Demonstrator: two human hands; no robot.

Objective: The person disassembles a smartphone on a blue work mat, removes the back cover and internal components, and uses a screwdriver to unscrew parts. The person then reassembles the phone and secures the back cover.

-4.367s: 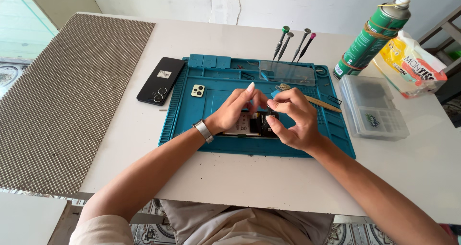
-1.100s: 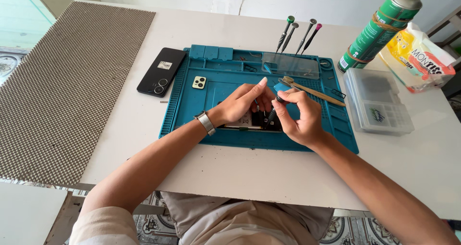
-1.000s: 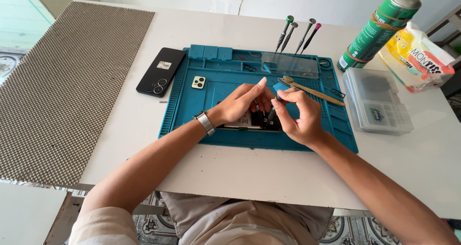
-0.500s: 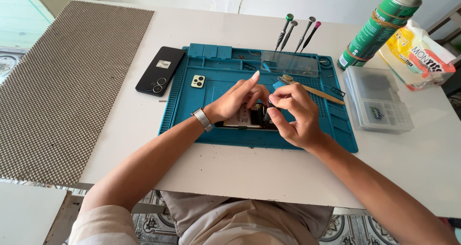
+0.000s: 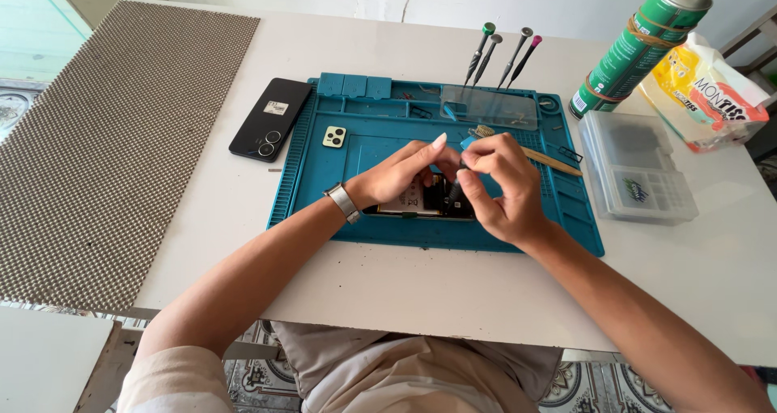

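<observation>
Clearly light, thin and fragile, the opened phone lies flat on the blue mat, the left hand pressing its edge while the right hand pinches a small screwdriver over it, so it looks best gripped by the rim.

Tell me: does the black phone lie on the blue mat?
No, the black phone lies on the white table, just left of the blue mat.

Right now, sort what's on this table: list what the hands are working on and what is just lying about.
In hand:
- opened phone, steadied by left hand
- small screwdriver, pinched in right hand
- teal repair mat beneath

Lying about:
- black back cover
- camera module
- standing screwdrivers
- green spray can
- clear parts box
- yellow packet
</observation>
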